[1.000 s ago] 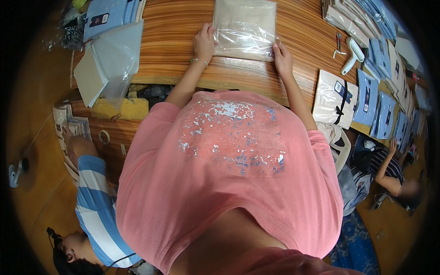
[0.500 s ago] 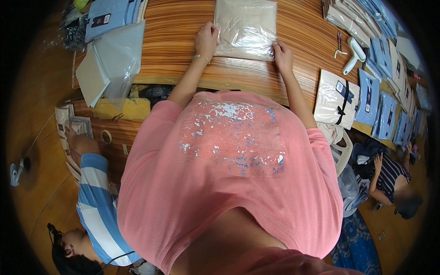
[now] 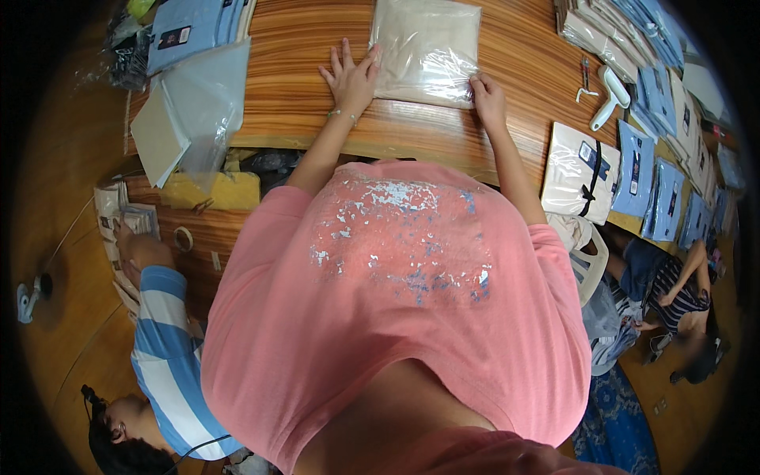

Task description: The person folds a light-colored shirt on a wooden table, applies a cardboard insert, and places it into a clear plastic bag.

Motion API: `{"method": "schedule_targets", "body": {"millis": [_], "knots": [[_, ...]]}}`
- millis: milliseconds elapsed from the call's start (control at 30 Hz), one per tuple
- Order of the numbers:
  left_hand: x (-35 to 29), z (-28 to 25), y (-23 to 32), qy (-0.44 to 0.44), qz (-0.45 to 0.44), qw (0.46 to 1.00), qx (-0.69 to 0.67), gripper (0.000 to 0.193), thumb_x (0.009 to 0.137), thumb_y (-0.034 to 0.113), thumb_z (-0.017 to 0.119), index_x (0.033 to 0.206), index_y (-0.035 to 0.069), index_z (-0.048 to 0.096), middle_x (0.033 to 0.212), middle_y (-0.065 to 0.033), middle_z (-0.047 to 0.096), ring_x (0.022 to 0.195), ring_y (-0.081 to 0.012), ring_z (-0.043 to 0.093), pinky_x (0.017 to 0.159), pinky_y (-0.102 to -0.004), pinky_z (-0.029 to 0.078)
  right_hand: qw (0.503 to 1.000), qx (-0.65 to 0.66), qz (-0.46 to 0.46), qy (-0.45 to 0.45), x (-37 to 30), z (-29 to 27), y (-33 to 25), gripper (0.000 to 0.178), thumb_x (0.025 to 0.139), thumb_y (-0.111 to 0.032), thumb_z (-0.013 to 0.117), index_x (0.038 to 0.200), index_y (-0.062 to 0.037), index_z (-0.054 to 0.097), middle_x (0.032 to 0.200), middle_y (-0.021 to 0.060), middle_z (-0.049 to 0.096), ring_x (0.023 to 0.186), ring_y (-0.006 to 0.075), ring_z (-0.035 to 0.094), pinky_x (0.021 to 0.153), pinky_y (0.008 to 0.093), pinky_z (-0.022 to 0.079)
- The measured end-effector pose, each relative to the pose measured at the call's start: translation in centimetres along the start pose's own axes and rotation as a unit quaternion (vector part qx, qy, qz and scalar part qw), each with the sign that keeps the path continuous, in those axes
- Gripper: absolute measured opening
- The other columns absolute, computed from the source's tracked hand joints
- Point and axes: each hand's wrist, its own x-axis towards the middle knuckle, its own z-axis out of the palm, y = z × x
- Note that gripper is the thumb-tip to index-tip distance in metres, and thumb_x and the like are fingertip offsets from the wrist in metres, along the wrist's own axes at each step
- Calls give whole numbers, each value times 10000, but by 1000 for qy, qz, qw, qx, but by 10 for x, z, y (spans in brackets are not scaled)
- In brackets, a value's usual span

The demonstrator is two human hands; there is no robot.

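Observation:
A beige folded garment in a clear plastic bag (image 3: 427, 47) lies flat on the wooden table (image 3: 309, 87) in front of me. My left hand (image 3: 350, 77) rests flat on the table with fingers spread, its fingertips touching the bag's left edge. My right hand (image 3: 487, 95) pinches the bag's near right corner. My pink shirt fills the middle of the view.
Empty clear bags and a card sheet (image 3: 186, 115) lie at the table's left, blue packed garments (image 3: 194, 28) behind them. More packed garments (image 3: 625, 170) and a white tagging tool (image 3: 609, 99) sit at the right. A person in a striped shirt (image 3: 162, 348) sits lower left, another person (image 3: 673, 277) at the right.
My left hand slid off the bag's left side onto the table and spread its fingers. The right hand stays at the bag's near right corner.

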Motion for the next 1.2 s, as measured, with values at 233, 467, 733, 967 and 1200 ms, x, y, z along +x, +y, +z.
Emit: {"method": "schedule_targets", "body": {"millis": [233, 467, 733, 967, 1200], "knots": [[1, -3, 1, -69, -9, 997, 19, 519, 917, 481, 334, 1418, 360, 277, 1512, -182, 88, 1382, -417, -3, 1001, -686, -52, 971, 218, 88, -43, 14, -3, -3, 212, 842, -252, 595, 846, -47, 646, 667, 62, 621, 579, 130, 550, 546, 259, 411], [3, -4, 4, -71, -10, 997, 14, 515, 912, 476, 353, 1410, 359, 298, 1513, -174, 93, 1383, -415, -3, 1006, -680, -54, 965, 262, 11, 25, 28, -1, -16, 184, 839, -227, 629, 783, -52, 626, 652, 30, 588, 569, 114, 515, 517, 256, 374], [2, -4, 5, -66, -16, 998, 14, 513, 909, 482, 365, 1404, 356, 316, 1511, -171, 110, 1386, -403, -2, 1009, -674, -56, 941, -284, -112, 148, 27, 0, -10, 166, 820, -269, 589, 901, -125, 609, 919, 63, 620, 945, 275, 525, 782, 436, 357], [-1, -6, 5, -71, -23, 997, 25, 499, 918, 483, 357, 1398, 354, 329, 1508, -175, 118, 1386, -403, 11, 1007, -678, -48, 912, -212, -334, 109, -1, 19, -56, 408, 861, -311, 537, 1160, -35, 512, 1218, 155, 495, 1167, 291, 428, 954, 509, 312], [3, -1, 4, -48, -12, 999, 21, 511, 910, 497, 388, 1400, 375, 314, 1501, -178, 151, 1380, -414, 49, 1005, -684, -10, 892, -334, -305, -2, -15, 47, -27, 752, 886, -581, 368, 1421, -65, 254, 1499, 77, 218, 1390, 205, 176, 1097, 530, 114]]}}
